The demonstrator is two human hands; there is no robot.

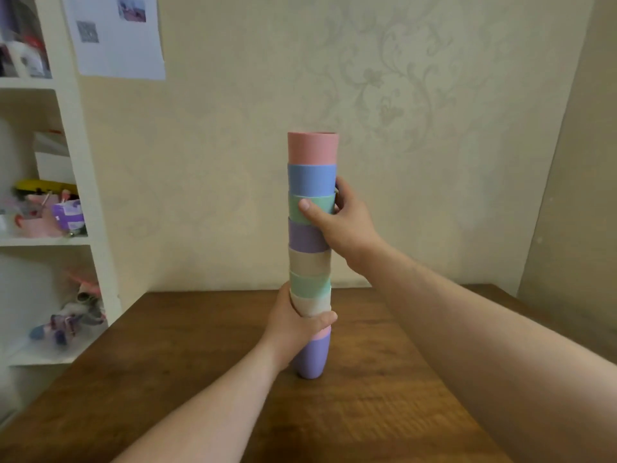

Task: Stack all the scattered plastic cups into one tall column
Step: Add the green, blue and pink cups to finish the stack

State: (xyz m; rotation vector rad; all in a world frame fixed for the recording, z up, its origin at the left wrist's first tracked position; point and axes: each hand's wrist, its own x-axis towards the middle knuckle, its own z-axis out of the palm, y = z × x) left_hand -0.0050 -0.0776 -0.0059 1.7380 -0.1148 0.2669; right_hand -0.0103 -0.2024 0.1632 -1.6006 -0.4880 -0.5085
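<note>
A tall column of nested plastic cups point(310, 255) stands upright on the wooden table point(200, 379). A pink cup point(313, 148) is on top, with blue, green, purple, beige, mint and cream cups below, and a purple cup point(314, 359) at the base touching the table. My left hand point(297, 325) wraps around the column low down, over the cream and pink cups. My right hand point(337, 218) grips the column higher, its thumb on the green cup point(297, 207).
A white shelf unit point(80, 195) with toys and boxes stands at the left, beside the table's left edge. A patterned wall point(400, 128) is right behind the table. A sheet of paper point(113, 35) hangs on the wall at upper left.
</note>
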